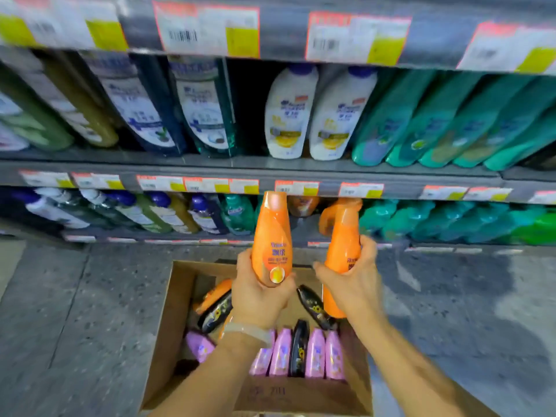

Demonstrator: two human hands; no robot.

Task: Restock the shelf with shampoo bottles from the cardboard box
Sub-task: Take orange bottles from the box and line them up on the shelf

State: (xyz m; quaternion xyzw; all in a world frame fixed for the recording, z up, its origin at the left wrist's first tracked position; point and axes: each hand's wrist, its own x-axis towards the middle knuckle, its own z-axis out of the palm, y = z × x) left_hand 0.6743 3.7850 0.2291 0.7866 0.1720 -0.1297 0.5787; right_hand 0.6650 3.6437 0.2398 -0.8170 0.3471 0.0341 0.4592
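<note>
Head view, both hands raised over the cardboard box [168,320]. Left hand [258,293] grips the base of one orange shampoo bottle [272,236], upright, cap toward twelve o'clock. Right hand [352,284] grips a second orange bottle [341,248] at three o'clock of the first, just apart. Shelf [240,167] at twelve o'clock holds what appear, through blur, to be more orange bottles. Pink bottles [314,353] and black bottles [299,347] remain in the box.

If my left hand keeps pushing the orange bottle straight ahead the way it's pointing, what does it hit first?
Probably the orange bottle already on the lower shelf, just behind the cap of the orange bottle that your left hand grips. The price-tag rail sits right above that line, though, and depth is hard to judge here.
</note>
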